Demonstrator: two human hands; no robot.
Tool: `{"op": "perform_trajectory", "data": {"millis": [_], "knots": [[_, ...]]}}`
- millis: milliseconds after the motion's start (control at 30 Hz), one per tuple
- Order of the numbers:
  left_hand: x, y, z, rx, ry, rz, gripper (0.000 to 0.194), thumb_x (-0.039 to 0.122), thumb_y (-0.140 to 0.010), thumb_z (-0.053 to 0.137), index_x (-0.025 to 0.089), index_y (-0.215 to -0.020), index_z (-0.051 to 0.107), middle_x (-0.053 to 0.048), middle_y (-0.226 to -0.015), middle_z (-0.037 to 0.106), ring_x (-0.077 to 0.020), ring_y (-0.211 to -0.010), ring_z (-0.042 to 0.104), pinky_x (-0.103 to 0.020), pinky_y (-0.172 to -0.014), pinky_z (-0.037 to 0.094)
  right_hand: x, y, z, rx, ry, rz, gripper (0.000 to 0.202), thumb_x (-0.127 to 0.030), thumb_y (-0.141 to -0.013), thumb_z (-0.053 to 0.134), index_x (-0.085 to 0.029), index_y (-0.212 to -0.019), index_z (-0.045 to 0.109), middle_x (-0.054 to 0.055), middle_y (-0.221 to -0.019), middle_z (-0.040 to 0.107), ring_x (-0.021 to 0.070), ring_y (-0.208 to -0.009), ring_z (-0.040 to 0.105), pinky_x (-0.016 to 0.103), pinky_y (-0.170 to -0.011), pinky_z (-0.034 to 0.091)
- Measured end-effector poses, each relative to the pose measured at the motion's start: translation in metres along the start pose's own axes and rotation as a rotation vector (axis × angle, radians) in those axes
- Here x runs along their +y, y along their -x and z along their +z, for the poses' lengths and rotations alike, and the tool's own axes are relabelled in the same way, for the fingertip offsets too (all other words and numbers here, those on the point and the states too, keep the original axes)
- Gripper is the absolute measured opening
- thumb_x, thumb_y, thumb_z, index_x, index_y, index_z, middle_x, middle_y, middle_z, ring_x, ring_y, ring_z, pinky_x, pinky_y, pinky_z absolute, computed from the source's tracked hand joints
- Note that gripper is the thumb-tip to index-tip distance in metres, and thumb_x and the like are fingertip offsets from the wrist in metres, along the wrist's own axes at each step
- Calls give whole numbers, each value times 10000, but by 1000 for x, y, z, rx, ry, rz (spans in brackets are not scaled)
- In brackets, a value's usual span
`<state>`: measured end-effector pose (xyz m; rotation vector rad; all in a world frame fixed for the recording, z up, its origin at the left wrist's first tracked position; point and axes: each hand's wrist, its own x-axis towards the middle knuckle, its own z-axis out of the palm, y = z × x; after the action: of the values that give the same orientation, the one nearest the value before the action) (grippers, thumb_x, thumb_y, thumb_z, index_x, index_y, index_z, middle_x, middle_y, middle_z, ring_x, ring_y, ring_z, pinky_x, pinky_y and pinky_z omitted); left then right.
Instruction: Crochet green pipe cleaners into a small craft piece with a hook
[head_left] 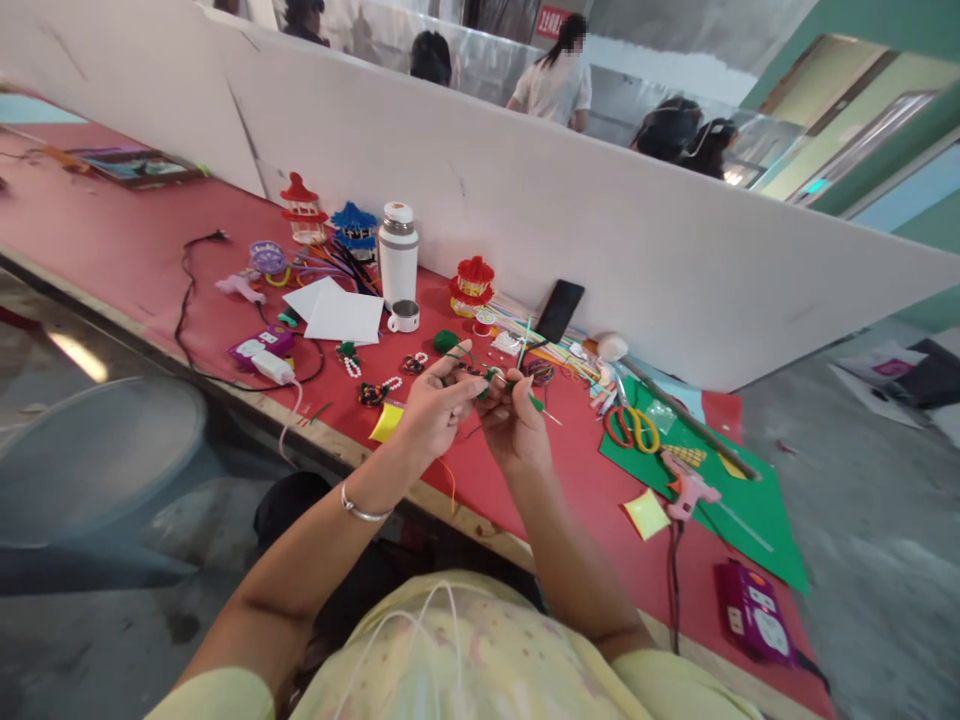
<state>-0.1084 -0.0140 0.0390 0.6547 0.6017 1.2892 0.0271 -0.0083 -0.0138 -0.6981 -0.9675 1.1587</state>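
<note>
Where the hands met: mid-frame, the small yarn piece (484, 386) sat above the red counter (600, 570), its finer loops hard to make out.
Left hand (435, 410): the grip was pinched on the yarn piece; a loose pinch could have let loops slip.
Right hand (517, 415): the grip appeared closed around a slim green tool (535, 402); a sideways twist might have snagged strands.
Green yarn ball (445, 342): near the left fingertips, it could have rolled if brushed.
Orange strand (451, 485): below the hands, it risked catching on a wrist.
Pink glue gun (688, 488): lower right, its cord (675, 570) ran toward the front edge, where a forearm's tug could have dragged it.
Steel cup (405, 318): upper centre, open beside white paper (346, 318); a knock might have tipped it.
</note>
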Motion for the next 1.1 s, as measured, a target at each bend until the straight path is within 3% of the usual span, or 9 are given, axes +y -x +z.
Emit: {"op": "perform_trajectory", "data": {"millis": [100,167,333,633,900,1100], "knots": [[12,-1,-11,-49,-68,-110,814,169,-604,976,178,-1362,679,109,-614,571,11,-402,308,-139,-420,230,1,1,-4,97,-53,-11,351,-596,-821,847,-282,-962,780,-12,-828,769,119,-717,693,260,-674,592],[18,0,-13,-75,-94,-143,778,172,-598,978,166,-1324,700,107,-596,564,12,-397,295,-140,-419,219,-1,2,-9,95,17,-44,353,-581,-805,864,-268,-950,790,1,-852,792,136,-740,703,290,-705,598],[25,2,-9,-98,-126,-152,688,149,-618,949,148,-1269,727,119,-553,516,14,-392,267,-143,-421,211,-12,2,-24,13,224,-154,317,-593,-900,764,-285,-955,811,14,-918,810,163,-832,730,330,-782,604],[30,2,-5,-154,-160,-185,662,105,-629,912,146,-1266,735,104,-593,536,20,-386,265,-150,-410,186,-39,0,-37,-130,454,-376,219,-525,-933,759,-337,-990,856,23,-950,827,206,-933,749,395,-879,601],[34,-1,-7,-182,-224,-224,666,110,-623,872,140,-1276,748,89,-623,532,16,-400,261,-161,-411,187,-61,0,-38,-296,509,-451,127,-379,-942,783,-360,-1042,859,23,-960,835,209,-925,746,435,-915,589],[33,-4,-11,-225,-261,-256,653,114,-618,826,126,-1268,761,54,-676,591,12,-412,281,-168,-409,182,-72,-1,-40,-395,504,-443,155,-291,-933,791,-346,-1060,861,41,-976,832,208,-919,738,406,-850,594]]}}
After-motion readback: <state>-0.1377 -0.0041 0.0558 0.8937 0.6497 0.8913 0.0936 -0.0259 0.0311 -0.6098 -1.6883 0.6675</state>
